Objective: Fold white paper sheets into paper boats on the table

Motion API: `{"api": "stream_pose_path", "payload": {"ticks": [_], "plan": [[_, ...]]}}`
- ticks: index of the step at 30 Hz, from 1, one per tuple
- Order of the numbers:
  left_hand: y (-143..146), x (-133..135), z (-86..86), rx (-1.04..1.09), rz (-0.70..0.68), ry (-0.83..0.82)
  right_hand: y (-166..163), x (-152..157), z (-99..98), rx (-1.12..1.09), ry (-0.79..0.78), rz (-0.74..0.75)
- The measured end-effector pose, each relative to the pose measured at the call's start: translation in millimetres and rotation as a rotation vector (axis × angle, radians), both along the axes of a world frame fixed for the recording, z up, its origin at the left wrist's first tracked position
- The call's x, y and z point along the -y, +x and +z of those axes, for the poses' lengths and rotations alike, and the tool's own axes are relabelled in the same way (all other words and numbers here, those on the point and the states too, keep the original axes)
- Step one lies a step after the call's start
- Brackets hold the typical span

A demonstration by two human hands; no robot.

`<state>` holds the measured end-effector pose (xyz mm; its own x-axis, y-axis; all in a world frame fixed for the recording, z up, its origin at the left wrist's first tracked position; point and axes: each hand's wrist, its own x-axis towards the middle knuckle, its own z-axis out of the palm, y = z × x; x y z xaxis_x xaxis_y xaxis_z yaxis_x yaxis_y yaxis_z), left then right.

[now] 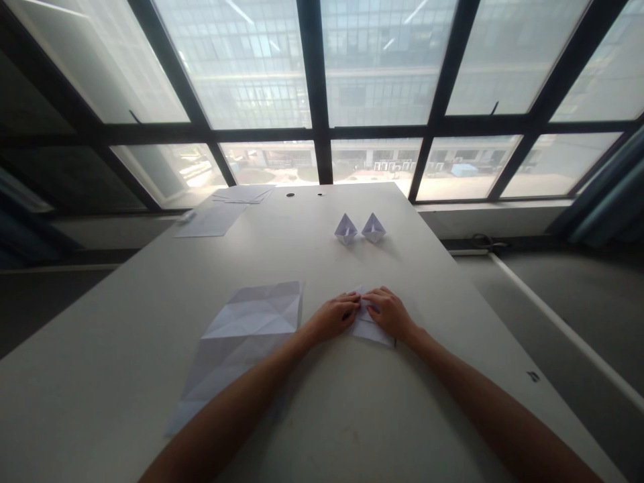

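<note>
Just right of the creased white paper sheet (251,320), a small white half-folded paper piece (375,331) is pinched on the pale tabletop (352,409) by the left hand (335,316) and the right hand (390,314), while two white pointed paper figures (346,229) (373,228) are already finished beyond that sheet.

The pale desk (352,416) ran out toward the window. A large creased sheet (251,322) lay flat at its near left, and a small folded paper (375,332) lay near it on the right. Farther off, a left paper boat (345,229) and a right paper boat (373,228) stood side by side. Loose sheets (214,220) lay at the far-left corner.
</note>
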<state>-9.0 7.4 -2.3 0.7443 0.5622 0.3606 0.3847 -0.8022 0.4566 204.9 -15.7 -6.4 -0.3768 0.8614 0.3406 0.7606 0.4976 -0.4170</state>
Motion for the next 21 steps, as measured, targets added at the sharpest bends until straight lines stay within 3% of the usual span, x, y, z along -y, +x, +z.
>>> {"api": "stream_pose_path", "payload": {"ticks": [7, 15, 21], "plan": [[2, 1, -0.3, 0.009, 0.057, -0.047, -5, -1, -3.9, 0.191, -0.076, 0.026], [1, 12, -7.4, -0.354, 0.199, 0.114, -5, -1, -6.0, 0.263, -0.129, -0.021], [-5, 11, -12.1, -0.419, 0.336, 0.136, -2, -1, -6.8, 0.285, -0.114, -0.029]]}}
